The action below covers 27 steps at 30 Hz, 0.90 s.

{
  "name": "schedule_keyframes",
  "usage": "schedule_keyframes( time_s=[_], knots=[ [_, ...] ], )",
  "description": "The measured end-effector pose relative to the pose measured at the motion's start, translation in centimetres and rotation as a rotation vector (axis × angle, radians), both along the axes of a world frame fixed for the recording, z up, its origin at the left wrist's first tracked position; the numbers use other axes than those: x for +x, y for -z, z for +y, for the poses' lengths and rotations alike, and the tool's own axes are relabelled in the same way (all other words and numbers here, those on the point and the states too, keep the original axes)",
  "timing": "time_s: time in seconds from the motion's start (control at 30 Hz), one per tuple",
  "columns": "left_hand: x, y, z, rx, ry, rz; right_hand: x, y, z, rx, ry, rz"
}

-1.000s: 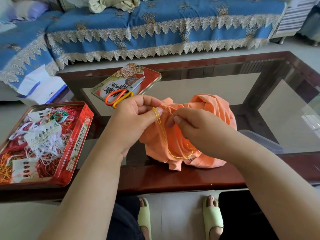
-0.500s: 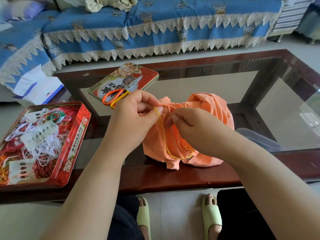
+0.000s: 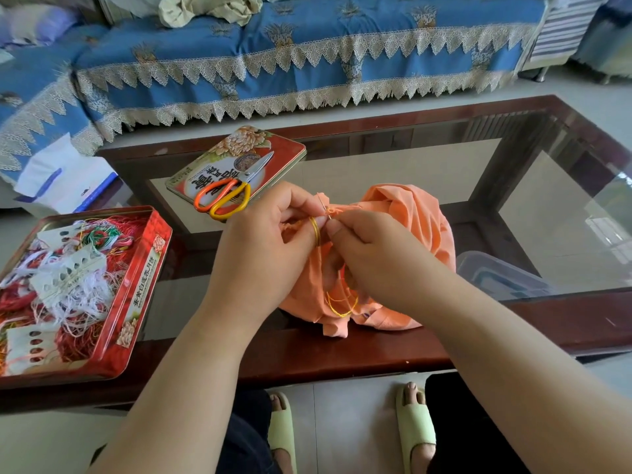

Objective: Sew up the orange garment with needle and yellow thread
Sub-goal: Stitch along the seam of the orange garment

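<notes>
My left hand [image 3: 270, 241] pinches a fold of the orange garment [image 3: 410, 230] bunched on the tabletop [image 3: 342, 350], yellow thread [image 3: 314, 229] looped over its thumb, while my right hand's [image 3: 372, 254] grip closes on the needle [image 3: 325, 207].

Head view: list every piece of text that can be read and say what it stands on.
"蛋黄白莲蓉月饼": down the side wall of the red tin that holds the threads.
Large white characters on the tin lid: turned away and partly under the scissors, not readable.
Small mark on the white bag: too small to read.
</notes>
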<state>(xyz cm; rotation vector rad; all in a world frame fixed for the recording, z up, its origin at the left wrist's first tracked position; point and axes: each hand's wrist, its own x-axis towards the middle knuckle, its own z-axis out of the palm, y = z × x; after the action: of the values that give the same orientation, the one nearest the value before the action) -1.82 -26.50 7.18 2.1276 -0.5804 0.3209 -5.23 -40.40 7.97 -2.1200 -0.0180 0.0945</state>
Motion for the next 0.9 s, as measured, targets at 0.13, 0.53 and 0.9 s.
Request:
schedule_keyframes(
  time_s=[0.13, 0.53, 0.9],
  knots=[
    [0.1, 0.0, 0.0, -0.052, -0.044, 0.023, -0.1, -0.5, -0.8, 0.057, -0.072, 0.155],
    [0.2, 0.2, -0.1, -0.062, 0.034, 0.042, 0.0, -0.9, -1.5, 0.113, -0.071, 0.113],
    [0.1, -0.4, 0.3, -0.074, 0.087, 0.078, 0.1, -1.0, -2.3, 0.096, -0.023, 0.032]
  ],
)
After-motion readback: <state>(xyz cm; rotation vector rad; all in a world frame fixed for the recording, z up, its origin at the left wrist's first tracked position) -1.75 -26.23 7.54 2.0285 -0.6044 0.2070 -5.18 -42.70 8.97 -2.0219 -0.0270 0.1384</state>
